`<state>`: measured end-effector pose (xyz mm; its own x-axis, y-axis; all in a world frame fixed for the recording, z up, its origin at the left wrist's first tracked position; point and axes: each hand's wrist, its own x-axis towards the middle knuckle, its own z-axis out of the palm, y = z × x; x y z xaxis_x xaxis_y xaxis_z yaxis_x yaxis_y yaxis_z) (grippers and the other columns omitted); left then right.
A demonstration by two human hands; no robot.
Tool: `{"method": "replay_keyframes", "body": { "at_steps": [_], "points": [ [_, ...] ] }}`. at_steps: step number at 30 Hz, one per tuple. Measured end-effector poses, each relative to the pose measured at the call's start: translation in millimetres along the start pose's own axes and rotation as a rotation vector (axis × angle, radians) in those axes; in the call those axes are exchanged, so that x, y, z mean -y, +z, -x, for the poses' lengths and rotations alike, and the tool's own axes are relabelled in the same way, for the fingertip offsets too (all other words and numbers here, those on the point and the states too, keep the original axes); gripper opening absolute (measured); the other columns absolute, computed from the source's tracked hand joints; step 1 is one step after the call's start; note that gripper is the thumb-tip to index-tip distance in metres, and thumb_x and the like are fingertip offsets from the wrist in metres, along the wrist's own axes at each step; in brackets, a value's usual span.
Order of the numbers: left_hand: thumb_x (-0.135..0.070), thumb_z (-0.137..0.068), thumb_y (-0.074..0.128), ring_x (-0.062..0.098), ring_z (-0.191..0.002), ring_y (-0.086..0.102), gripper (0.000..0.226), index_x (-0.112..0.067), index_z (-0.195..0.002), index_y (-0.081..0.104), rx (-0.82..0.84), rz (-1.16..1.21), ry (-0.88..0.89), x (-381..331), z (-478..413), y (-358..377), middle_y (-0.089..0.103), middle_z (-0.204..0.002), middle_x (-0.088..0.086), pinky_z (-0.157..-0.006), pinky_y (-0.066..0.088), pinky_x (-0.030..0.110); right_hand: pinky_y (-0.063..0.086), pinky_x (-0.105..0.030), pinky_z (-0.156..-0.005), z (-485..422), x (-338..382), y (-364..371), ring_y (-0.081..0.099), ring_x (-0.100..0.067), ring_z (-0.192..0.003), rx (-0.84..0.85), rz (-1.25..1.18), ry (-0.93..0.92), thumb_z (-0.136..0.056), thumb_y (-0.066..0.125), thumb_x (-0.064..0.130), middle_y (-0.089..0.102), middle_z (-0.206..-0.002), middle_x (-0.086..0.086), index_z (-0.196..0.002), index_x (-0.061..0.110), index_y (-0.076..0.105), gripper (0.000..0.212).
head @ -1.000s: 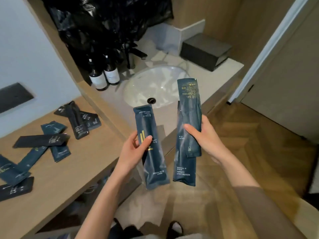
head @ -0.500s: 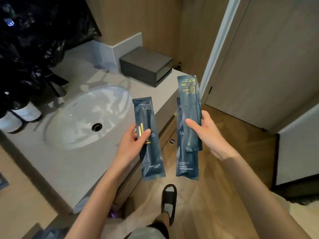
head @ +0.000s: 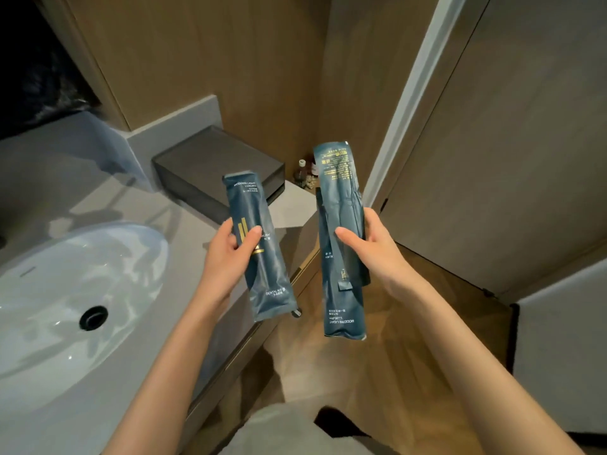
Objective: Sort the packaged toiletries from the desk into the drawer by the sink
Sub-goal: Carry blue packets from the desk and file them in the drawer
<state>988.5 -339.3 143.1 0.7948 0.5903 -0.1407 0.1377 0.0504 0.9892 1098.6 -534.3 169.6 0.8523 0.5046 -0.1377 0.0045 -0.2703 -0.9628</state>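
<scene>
My left hand [head: 230,254] grips one dark blue dental kit packet [head: 262,274] upright, its printed front facing me. My right hand [head: 374,254] holds two dark blue packets [head: 341,198] stacked together, one offset lower than the other, its end hanging below my palm. Both hands hover over the right end of the grey vanity counter [head: 184,224]. The drawer front [head: 305,270] under the counter edge shows between the packets and looks closed. The desk is out of view.
A white oval sink [head: 65,290] sits in the counter at left. A dark grey box [head: 216,169] stands at the counter's back right corner, with small bottles [head: 303,177] beside it. A door [head: 509,142] and wooden floor [head: 410,356] lie to the right.
The view has swung right from the desk to the sink's right end. Both hands keep the same packets and have moved closer to the counter's corner.
</scene>
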Motion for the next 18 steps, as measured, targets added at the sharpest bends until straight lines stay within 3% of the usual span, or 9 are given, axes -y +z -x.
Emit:
{"method": "replay_keyframes", "body": {
  "at_steps": [4, 10, 14, 18],
  "points": [
    [-0.027, -0.092, 0.058, 0.008, -0.093, 0.066, 0.034, -0.022, -0.125, 0.051, -0.148, 0.007, 0.004, -8.6, -41.9, 12.5, 0.068, -0.108, -0.002, -0.071, 0.049, 0.02, 0.053, -0.024, -0.083, -74.9, 7.4, -10.5, 0.061, -0.004, -0.106, 0.078, -0.013, -0.051, -0.093, 0.061, 0.029, 0.059, -0.121, 0.01, -0.129, 0.028, 0.044, 0.04],
    [-0.026, -0.095, 0.054, 0.01, -0.092, 0.065, 0.022, -0.028, -0.116, 0.055, -0.401, -0.024, 0.009, -12.2, -85.7, 23.4, 0.068, -0.104, -0.004, -0.079, 0.051, 0.026, 0.054, -0.018, -0.076, -185.7, 18.1, -12.2, 0.062, -0.004, -0.101, 0.3, -0.017, -0.051, -0.093, 0.06, 0.023, 0.06, -0.117, 0.009, -0.131, 0.025, 0.043, 0.041],
    [-0.023, -0.095, 0.054, 0.015, -0.096, 0.065, 0.019, -0.023, -0.113, 0.058, -0.574, -0.022, -0.036, -12.7, -100.1, 26.9, 0.068, -0.103, -0.002, -0.091, 0.05, 0.036, 0.052, -0.032, -0.089, -246.1, 25.9, -2.6, 0.061, -0.017, -0.108, 0.506, 0.069, 0.007, -0.093, 0.059, 0.019, 0.059, -0.123, -0.002, -0.132, 0.018, 0.042, 0.042],
    [-0.013, -0.095, 0.051, 0.007, -0.091, 0.062, 0.026, -0.02, -0.12, 0.055, -0.65, 0.027, -0.073, -18.2, -114.5, 30.2, 0.066, -0.107, -0.003, -0.085, 0.048, 0.028, 0.051, -0.031, -0.088, -283.4, 37.5, 18.1, 0.06, -0.018, -0.106, 0.658, 0.064, 0.075, -0.093, 0.059, 0.018, 0.056, -0.119, -0.005, -0.13, 0.013, 0.036, 0.044]
  ]
}}
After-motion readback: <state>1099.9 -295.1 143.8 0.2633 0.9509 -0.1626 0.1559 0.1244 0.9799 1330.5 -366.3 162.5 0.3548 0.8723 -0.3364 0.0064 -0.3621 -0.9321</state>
